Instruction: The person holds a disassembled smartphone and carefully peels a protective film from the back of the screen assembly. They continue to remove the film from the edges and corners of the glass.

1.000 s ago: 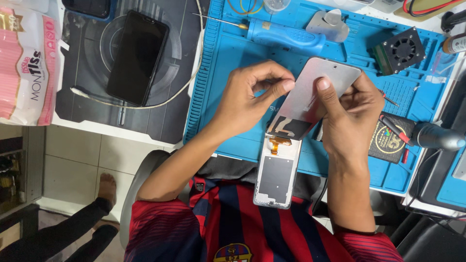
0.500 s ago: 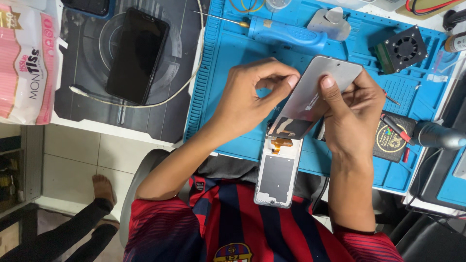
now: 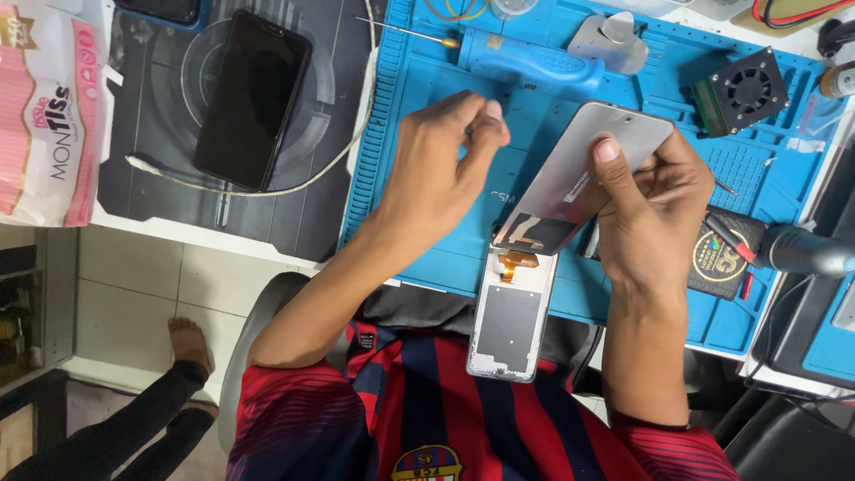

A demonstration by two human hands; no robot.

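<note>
My right hand (image 3: 655,209) grips a grey phone screen panel (image 3: 579,174), held tilted over the blue work mat (image 3: 419,89) with the thumb pressed on its back. An orange flex cable (image 3: 517,263) joins the panel's lower end to a silver phone frame (image 3: 509,330) lying at the mat's near edge, over my lap. My left hand (image 3: 441,174) hovers just left of the panel, not touching it, fingertips pinched together. I cannot see anything between those fingertips.
A blue-handled screwdriver (image 3: 525,58) lies at the mat's far side, a small black fan (image 3: 744,89) at far right. A black phone (image 3: 252,98) rests on a dark pad (image 3: 151,178) with a white cable (image 3: 267,191). A tissue pack (image 3: 49,116) sits far left. Another person's foot (image 3: 189,343) is on the floor.
My left hand has let go of the panel's edge and drawn away to the left with fingers pinched. The right hand still holds the panel, tilted about the same.
</note>
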